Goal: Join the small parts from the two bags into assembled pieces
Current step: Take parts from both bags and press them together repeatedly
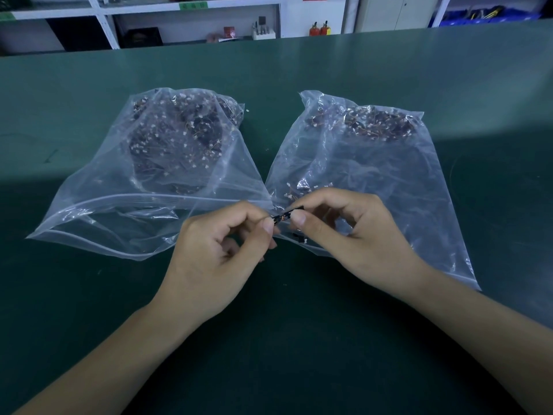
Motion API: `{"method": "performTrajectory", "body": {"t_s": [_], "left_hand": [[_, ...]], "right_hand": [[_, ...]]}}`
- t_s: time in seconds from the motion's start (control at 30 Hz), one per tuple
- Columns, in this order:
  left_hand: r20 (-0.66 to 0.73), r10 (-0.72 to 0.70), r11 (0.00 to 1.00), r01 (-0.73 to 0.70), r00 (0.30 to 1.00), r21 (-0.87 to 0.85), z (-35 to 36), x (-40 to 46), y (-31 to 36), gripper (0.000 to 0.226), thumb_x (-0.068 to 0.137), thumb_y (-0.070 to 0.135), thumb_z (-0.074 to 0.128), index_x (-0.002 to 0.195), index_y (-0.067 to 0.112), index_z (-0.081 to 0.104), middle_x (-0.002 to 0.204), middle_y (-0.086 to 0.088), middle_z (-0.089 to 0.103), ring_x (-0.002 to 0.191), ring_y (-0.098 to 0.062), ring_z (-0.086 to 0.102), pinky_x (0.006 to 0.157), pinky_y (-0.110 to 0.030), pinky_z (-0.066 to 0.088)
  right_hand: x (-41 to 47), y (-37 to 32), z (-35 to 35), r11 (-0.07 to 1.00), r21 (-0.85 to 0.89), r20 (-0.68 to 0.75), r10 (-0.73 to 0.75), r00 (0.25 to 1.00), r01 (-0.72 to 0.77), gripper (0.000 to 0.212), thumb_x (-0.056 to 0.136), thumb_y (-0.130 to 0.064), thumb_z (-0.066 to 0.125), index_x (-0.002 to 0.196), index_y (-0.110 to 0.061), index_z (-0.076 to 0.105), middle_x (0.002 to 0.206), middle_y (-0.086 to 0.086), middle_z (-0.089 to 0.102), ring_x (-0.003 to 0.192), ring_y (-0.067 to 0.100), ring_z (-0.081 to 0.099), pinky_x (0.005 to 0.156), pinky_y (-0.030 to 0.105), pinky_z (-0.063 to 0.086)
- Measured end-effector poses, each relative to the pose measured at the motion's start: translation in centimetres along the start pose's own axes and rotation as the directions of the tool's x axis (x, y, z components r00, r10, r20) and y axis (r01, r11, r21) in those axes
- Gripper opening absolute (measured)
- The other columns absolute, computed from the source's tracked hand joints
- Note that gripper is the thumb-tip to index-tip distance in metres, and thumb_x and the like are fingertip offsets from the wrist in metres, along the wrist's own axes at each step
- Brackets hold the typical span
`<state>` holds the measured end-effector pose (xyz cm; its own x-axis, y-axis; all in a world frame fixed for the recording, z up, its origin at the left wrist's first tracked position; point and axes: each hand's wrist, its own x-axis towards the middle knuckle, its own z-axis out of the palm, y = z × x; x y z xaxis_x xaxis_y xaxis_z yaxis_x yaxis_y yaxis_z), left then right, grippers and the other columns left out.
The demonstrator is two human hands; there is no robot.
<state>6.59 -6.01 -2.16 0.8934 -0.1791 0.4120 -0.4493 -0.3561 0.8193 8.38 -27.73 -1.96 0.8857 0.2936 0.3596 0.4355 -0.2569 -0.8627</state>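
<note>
While the left bag lies open on the green table, a small dark part is pinched from one end by the left hand and from the other by the right hand, in front of the right bag. The joining step appears to be in hand; next, a straight, aligned push together is likely called for.
</note>
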Motion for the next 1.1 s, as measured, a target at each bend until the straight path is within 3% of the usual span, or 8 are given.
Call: {"method": "performTrajectory", "body": {"t_s": [0.23, 0.37, 0.43, 0.73, 0.9, 1.0, 1.1], "left_hand": [[-0.019, 0.031, 0.999, -0.031, 0.999, 0.034, 0.11, 0.02, 0.28, 0.024, 0.099, 0.035, 0.061, 0.084, 0.021, 0.073, 0.077, 0.006, 0.074, 0.061, -0.019, 0.067, 0.045, -0.037, 0.051], [-0.032, 0.035, 0.997, -0.033, 0.999, 0.065, 0.17, 0.05, 0.39, 0.022, 0.091, 0.03, 0.064, 0.076, 0.019, 0.073, 0.072, 0.005, 0.072, 0.056, -0.01, 0.061, 0.05, -0.015, 0.043], [-0.032, 0.035, 0.997, -0.033, 0.999, 0.076, 0.11, 0.04, 0.39, 0.02, 0.089, 0.029, 0.064, 0.074, 0.018, 0.072, 0.071, 0.005, 0.071, 0.057, -0.009, 0.059, 0.053, -0.012, 0.04], [-0.024, 0.056, 0.995, -0.054, 0.998, 0.084, 0.15, 0.08, 0.32, 0.021, 0.091, 0.028, 0.065, 0.075, 0.018, 0.073, 0.071, 0.003, 0.071, 0.059, -0.014, 0.062, 0.052, -0.014, 0.041], [-0.017, 0.032, 0.997, -0.031, 0.999, 0.07, 0.15, 0.03, 0.14, 0.022, 0.093, 0.033, 0.063, 0.076, 0.022, 0.072, 0.073, 0.0, 0.071, 0.057, -0.022, 0.063, 0.046, -0.032, 0.046], [-0.018, 0.054, 0.996, -0.052, 0.998, 0.078, 0.14, 0.07, 0.15, 0.022, 0.091, 0.03, 0.064, 0.075, 0.019, 0.072, 0.072, 0.002, 0.07, 0.058, -0.017, 0.063, 0.049, -0.019, 0.043], [-0.008, 0.053, 0.995, -0.052, 0.999, 0.082, 0.09, 0.03, 0.02, 0.021, 0.093, 0.031, 0.063, 0.076, 0.021, 0.072, 0.072, 0.002, 0.071, 0.058, -0.018, 0.063, 0.048, -0.021, 0.043]], "right_hand": [[-0.12, -0.18, -0.2, 1.0, 0.028, 0.043, 0.003, 0.999, -0.004, 0.011, 0.099, -0.014, 0.072, 0.09, -0.014, 0.077, 0.081, 0.002, 0.071, 0.076, 0.024, 0.064, 0.073, 0.054, 0.048], [-0.21, -0.27, -0.04, 1.0, 0.014, 0.045, -0.013, 0.999, 0.012, 0.01, 0.097, -0.009, 0.074, 0.088, -0.014, 0.077, 0.082, -0.001, 0.071, 0.076, 0.024, 0.063, 0.072, 0.05, 0.048], [-0.27, -0.33, 0.12, 1.0, 0.004, 0.05, -0.011, 0.999, 0.011, 0.01, 0.096, -0.008, 0.075, 0.088, -0.013, 0.077, 0.082, -0.002, 0.071, 0.076, 0.022, 0.063, 0.072, 0.046, 0.049], [-0.19, -0.44, 0.14, 1.0, -0.001, 0.042, 0.024, 0.999, -0.024, 0.013, 0.096, -0.006, 0.074, 0.087, -0.014, 0.077, 0.082, -0.006, 0.071, 0.075, 0.021, 0.063, 0.072, 0.045, 0.049], [-0.24, -0.46, 0.12, 1.0, 0.012, 0.028, 0.027, 0.999, -0.027, 0.01, 0.095, -0.011, 0.072, 0.087, -0.014, 0.077, 0.082, -0.004, 0.072, 0.075, 0.02, 0.064, 0.072, 0.045, 0.05], [-0.26, -0.37, 0.1, 1.0, -0.002, 0.04, 0.015, 0.999, -0.015, 0.012, 0.096, -0.005, 0.074, 0.087, -0.013, 0.077, 0.082, -0.006, 0.072, 0.076, 0.02, 0.064, 0.072, 0.046, 0.05], [-0.25, -0.35, 0.11, 1.0, 0.005, 0.042, 0.017, 0.999, -0.017, 0.014, 0.096, -0.004, 0.074, 0.086, -0.015, 0.077, 0.082, -0.006, 0.072, 0.075, 0.019, 0.064, 0.072, 0.045, 0.05]]}}
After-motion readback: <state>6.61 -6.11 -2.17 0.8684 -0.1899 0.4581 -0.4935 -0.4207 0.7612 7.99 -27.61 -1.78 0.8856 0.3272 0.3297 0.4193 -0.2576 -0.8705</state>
